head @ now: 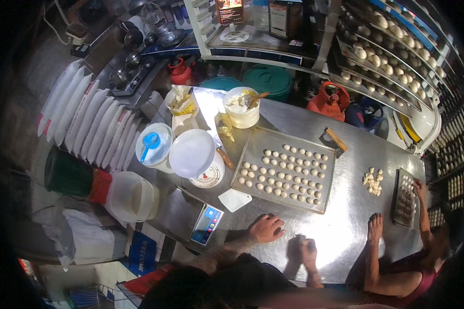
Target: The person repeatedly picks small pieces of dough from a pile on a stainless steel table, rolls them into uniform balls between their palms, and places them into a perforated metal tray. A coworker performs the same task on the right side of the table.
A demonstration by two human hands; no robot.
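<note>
My left hand [268,228] is palm down on the steel table [348,193], fingers bent and thumb out to the side. What lies under its palm, if anything, is hidden. Lower and to the right, my right hand [308,253] is curled and slightly blurred just at the table top, casting a dark shadow. Its inner side cannot be seen. Beyond both hands lies a metal baking tray [251,145] with rows of small round dough balls [289,166]. A white dough scraper [235,200] lies between the tray and a digital scale [207,224].
A co-worker's hands [376,228] are at the right, one at a smaller tray [400,208] near cut dough pieces [372,180]. A wooden-handled scraper [335,139], dial scale [207,175], flour tub [241,117] and bucket with blue scoop [150,141] stand farther back.
</note>
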